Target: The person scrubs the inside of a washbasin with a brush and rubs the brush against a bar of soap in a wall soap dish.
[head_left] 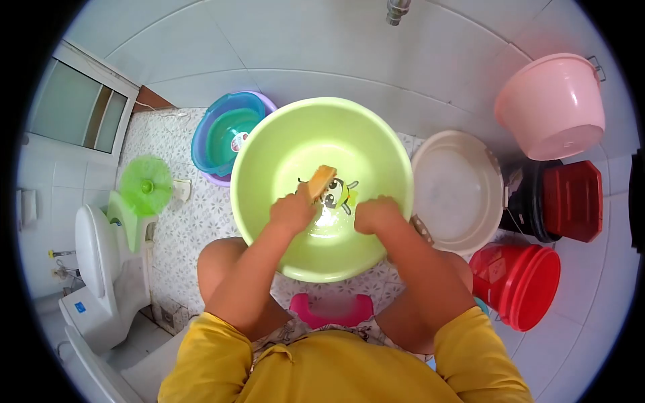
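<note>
A large light-green basin [322,269] with a cartoon face printed on its bottom stands in front of me, between my knees. My left hand [293,212] is closed around one end of a wooden scrub brush [322,181], a tan oblong block that points up and right over the print. Its bristles are hard to make out. My right hand [376,214] is curled into a fist at the right inside of the basin. What it holds, if anything, is hidden. A little water glints on the bottom below the print.
A teal basin [203,142] sits in a purple one at back left. Right of the green basin is a cream basin [494,195]; beyond are red buckets [531,285], a dark bucket [524,208] and a hanging pink bucket [547,107]. A toilet [94,248] stands left.
</note>
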### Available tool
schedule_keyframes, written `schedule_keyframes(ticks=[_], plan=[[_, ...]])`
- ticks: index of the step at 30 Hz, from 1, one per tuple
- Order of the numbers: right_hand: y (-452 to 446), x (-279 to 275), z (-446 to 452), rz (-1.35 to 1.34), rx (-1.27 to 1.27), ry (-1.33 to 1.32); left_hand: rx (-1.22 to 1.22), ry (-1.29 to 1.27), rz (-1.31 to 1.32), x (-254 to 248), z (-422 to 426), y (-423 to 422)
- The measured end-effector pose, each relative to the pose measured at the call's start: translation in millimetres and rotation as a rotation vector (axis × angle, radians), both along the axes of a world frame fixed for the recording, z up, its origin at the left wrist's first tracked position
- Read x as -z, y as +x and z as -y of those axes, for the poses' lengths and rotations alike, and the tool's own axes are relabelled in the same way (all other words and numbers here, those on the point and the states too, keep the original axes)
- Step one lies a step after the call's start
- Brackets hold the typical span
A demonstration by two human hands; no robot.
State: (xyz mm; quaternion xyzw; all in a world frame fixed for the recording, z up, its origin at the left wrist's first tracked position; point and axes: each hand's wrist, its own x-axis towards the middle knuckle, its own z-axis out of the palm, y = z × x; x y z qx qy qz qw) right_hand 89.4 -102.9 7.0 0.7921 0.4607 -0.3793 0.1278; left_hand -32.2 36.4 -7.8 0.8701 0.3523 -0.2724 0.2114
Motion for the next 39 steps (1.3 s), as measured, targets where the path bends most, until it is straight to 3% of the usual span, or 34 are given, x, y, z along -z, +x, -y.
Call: schedule_keyframes(ticks=[3,8,12,15,20,24,26,30,32,36,38,39], plan=[[-22.1,6.6,6.8,-0.103,0.083,-0.111,0.086,0.134,0.010,6.8,-31.8,-6.0],[-41.5,12.5,-3.4,-0.389,-0.033,-0.097,0.361,0.385,0.012,-5.3,-75.4,24.0],[-49.1,-3.3,-9.6,-0.416,0.056,-0.022,0.352,0.364,0.028,5.3,-66.8,32.2],[-54.6,-3.8,-15.5,-0.401,0.005,0.035,0.202,0.150,0.042,3.5,-24.6,38.4],[-66.8,-8.8,-14.6,-0.633,-0.115,0.045,0.290,0.079,0.138,24.3,22.9,36.7],[-68.5,-5.3,-17.8,-0.635,-0.132,0.026,0.461,-0.192,0.146,26.2,29.6,16.9],[-61.5,-14.2,-16.0,-0.621,-0.127,-0.010,0.485,-0.211,0.177,30.0,23.4,12.3],[-62.6,-7.5,-16.1,-0.576,-0.118,-0.056,0.464,0.017,0.170,29.0,21.5,20.8],[-62.5,-7.6,-14.6,-0.549,-0.115,-0.055,0.226,0.243,0.188,41.1,15.4,23.5],[-44.7,2.2,-16.4,-0.381,-0.045,-0.072,0.054,0.230,0.139,32.3,-2.3,21.8],[-16.9,9.8,-17.1,-0.293,0.083,0.117,0.099,0.196,0.171,36.2,-2.4,17.1],[-1.2,-1.4,-17.6,-0.243,0.194,0.173,0.233,0.126,0.181,34.4,1.0,14.7]])
